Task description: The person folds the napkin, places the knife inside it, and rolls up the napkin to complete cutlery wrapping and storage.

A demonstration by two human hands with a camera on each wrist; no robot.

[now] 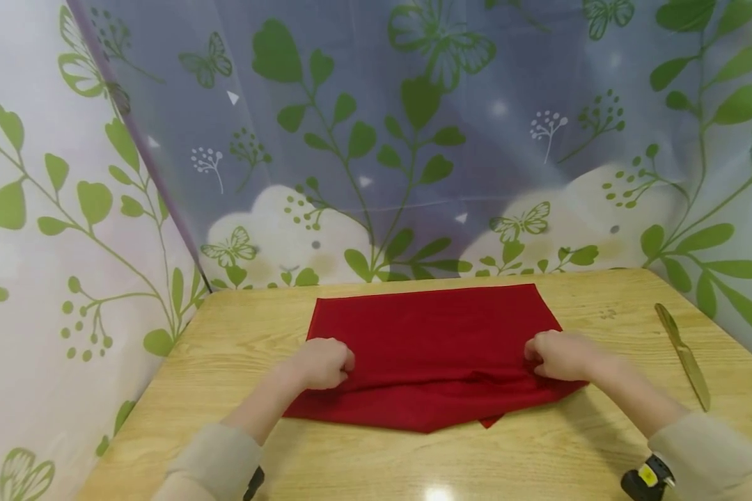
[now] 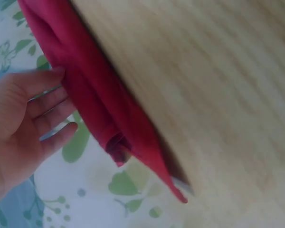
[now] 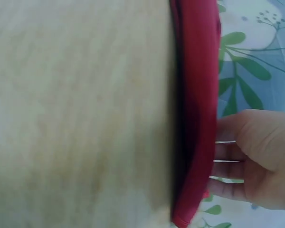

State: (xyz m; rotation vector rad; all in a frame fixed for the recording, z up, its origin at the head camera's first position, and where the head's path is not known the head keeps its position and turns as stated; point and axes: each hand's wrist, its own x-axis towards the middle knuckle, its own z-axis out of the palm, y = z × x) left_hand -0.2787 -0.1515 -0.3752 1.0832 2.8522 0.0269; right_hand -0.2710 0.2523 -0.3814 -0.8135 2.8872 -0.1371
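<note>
A red cloth (image 1: 426, 323) lies on the wooden table, its far part flat and its near part folded into a loose, bulging layer. At its left side my left hand (image 1: 328, 363) pinches the fabric, fingers curled in the head view. On the opposite side, my right hand (image 1: 558, 355) pinches the cloth in the same manner. The left wrist view has the thumb of the left hand (image 2: 19, 109) against the folded cloth (image 2: 95, 90). Seen from the right wrist, the fingertips of the right hand (image 3: 263, 164) meet the cloth (image 3: 199, 95) and are partly hidden behind it.
A gold-coloured knife (image 1: 686, 355) lies on the table (image 1: 238, 334) to the right of the cloth. Behind the table hangs a leaf-and-butterfly patterned curtain (image 1: 363, 139), with more patterned fabric along the left and right sides.
</note>
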